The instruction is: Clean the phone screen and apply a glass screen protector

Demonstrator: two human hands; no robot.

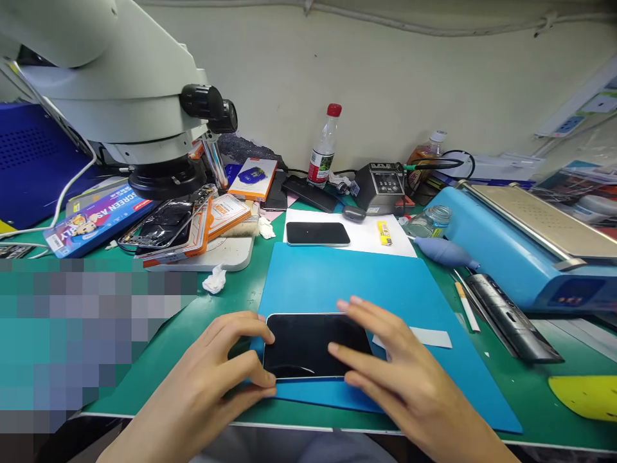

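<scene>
A smartphone [308, 347] with a dark screen lies face up on the blue mat [308, 276], near its front edge. My left hand [222, 370] grips the phone's left end, fingertips at the corners and thumb along the near edge. Over the phone's right end is my right hand [395, 360], its fingers spread and slightly blurred. One of its fingertips is over the screen; whether it presses on the glass I cannot tell. A pale strip [431, 337] on the mat is partly hidden behind the right hand.
Behind the mat, a second phone [318, 233] and a yellow lighter [384, 233] lie on white paper. A microscope [125, 96] overhangs boxes at left. At right are a blue air blower [443, 251], a cigarette [466, 305] and a blue heating machine [511, 244]. A bottle [322, 157] stands behind.
</scene>
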